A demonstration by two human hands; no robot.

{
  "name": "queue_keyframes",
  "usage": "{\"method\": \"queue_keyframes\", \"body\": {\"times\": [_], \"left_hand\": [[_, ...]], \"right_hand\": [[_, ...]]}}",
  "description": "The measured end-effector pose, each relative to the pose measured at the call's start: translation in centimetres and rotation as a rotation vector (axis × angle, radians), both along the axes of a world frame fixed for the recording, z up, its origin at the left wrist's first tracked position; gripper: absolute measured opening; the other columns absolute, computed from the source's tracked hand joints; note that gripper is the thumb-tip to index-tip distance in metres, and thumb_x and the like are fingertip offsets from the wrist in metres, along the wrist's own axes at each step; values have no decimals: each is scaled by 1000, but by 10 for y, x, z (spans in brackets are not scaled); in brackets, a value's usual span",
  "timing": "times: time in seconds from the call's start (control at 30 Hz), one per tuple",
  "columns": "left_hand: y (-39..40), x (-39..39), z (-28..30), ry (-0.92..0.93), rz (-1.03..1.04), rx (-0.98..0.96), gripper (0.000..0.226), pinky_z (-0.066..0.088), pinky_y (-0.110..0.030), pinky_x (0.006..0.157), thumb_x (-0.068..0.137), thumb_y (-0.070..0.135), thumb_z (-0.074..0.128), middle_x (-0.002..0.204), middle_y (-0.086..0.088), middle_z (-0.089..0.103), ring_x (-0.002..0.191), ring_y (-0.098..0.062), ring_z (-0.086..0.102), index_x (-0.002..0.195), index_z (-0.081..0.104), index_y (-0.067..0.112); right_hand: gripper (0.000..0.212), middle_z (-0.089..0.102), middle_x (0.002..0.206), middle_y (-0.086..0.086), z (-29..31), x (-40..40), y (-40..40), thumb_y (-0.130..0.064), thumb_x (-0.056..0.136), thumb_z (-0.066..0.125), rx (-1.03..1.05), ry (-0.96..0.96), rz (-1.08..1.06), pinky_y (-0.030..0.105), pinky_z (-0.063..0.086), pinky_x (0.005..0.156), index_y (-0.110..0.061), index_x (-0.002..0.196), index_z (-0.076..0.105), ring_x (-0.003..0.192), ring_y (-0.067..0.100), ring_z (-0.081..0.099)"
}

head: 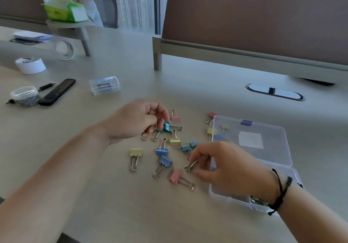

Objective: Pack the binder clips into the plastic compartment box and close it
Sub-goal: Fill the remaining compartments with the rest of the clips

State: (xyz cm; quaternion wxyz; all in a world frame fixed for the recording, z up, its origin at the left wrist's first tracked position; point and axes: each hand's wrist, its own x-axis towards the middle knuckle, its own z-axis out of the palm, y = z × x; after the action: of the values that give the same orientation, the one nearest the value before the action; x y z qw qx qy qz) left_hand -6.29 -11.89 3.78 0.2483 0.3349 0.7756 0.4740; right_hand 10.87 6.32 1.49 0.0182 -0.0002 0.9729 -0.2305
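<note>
Left hand (139, 119), fingers curled, pinches a teal binder clip (166, 126) just above the table (188, 84); the clip's wire handles point right, its long axis lying roughly left to right. Right hand (222, 162), fingers bent, pinches the wire handles of another clip (191, 165), whose loops point down and left; its body is hidden behind the fingers.

Loose clips lie between and around the hands. A yellow clip (136, 152) and a blue clip (162, 151) stand with long axes near vertical in the view, the yellow one's handles toward the viewer, the blue one's away. A second blue clip (165, 162) points its handles down-left. A pink clip (175, 176) points its handles down-right. A second yellow clip (175, 141) and a small pink clip (175, 118) have handles pointing away.

Plastic compartment box (216, 191) lies open at the right, touching the right wrist; its clear lid (273, 148) is folded back flat on the table. Metal handles show in one near compartment, the rest being hidden by the forearm.

Farther left sit a small clear case (104, 85), a black remote (57, 92), a jar of screws (25, 96) and a white tape roll (30, 65).
</note>
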Motion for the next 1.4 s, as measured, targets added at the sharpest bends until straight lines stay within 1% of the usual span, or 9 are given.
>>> {"method": "queue_keyframes", "body": {"times": [0.23, 0.33, 0.5, 0.57, 0.7, 0.93, 1.1, 1.27, 1.4], "left_hand": [[-20, -29, -16, 116, 62, -127, 27, 35, -18, 47, 88, -7, 53, 73, 1, 64, 47, -3, 44, 89, 68, 15], [-24, -33, -27, 193, 38, -214, 19, 41, -18, 59, 88, 6, 63, 76, 8, 64, 56, -3, 48, 91, 70, 24], [-24, -36, -35, 335, 3, -295, 12, 47, -26, 72, 83, 26, 76, 79, 9, 64, 63, -2, 51, 90, 67, 31], [-23, -32, -35, 363, -21, -272, 13, 44, -21, 66, 81, 28, 79, 78, 8, 66, 61, -1, 51, 88, 68, 31], [-22, -19, -31, 315, -155, -231, 20, 39, -12, 58, 74, 29, 85, 80, 9, 65, 59, 2, 50, 90, 73, 31], [-15, -3, -32, 292, -278, -285, 29, 42, -15, 61, 77, 37, 80, 88, 8, 63, 65, -1, 50, 104, 71, 42], [-14, 0, -33, 290, -310, -263, 24, 53, -32, 74, 78, 36, 80, 86, 8, 62, 74, -7, 58, 100, 71, 38], [-14, 1, -35, 370, -332, -291, 35, 43, -15, 71, 79, 45, 79, 95, 13, 59, 86, 0, 56, 112, 67, 44], [-13, 3, -33, 379, -389, -312, 32, 44, -16, 69, 80, 39, 79, 88, 10, 58, 82, -3, 55, 111, 70, 45]], "right_hand": [[14, 67, 75, -13, 9, 4, 10, -47, 81, 71, 12, -48, -11, 8, 42, 66, -39, 91, 65, 77, -1, 60], [17, 66, 74, -16, 14, 1, 7, -53, 78, 71, 47, -36, -28, 9, 43, 64, -41, 88, 63, 77, -2, 60], [52, 59, 84, -21, 17, -6, -24, -78, 68, 59, 123, -74, -7, 17, 48, 72, -40, 103, 62, 80, -1, 55], [48, 56, 87, -20, 12, -11, -40, -75, 73, 58, 174, -63, 24, 21, 47, 74, -39, 105, 60, 82, -1, 52], [27, 51, 76, -17, 6, -21, -49, -58, 82, 60, 153, -36, 15, 22, 43, 66, -34, 94, 59, 75, 2, 48], [17, 54, 80, -16, 5, -22, -45, -47, 86, 56, 141, -7, 13, 18, 44, 66, -31, 90, 58, 76, 4, 51], [13, 53, 80, -13, 3, -24, -41, -40, 85, 57, 105, -4, 2, 17, 42, 64, -27, 86, 59, 75, 6, 51], [9, 57, 74, -13, 4, -25, -37, -37, 82, 61, 27, -27, -26, 15, 42, 60, -29, 81, 57, 70, 3, 53], [9, 61, 71, -11, 7, -30, -30, -34, 81, 66, -105, -59, -62, 17, 45, 56, -32, 86, 58, 60, 1, 53]]}}
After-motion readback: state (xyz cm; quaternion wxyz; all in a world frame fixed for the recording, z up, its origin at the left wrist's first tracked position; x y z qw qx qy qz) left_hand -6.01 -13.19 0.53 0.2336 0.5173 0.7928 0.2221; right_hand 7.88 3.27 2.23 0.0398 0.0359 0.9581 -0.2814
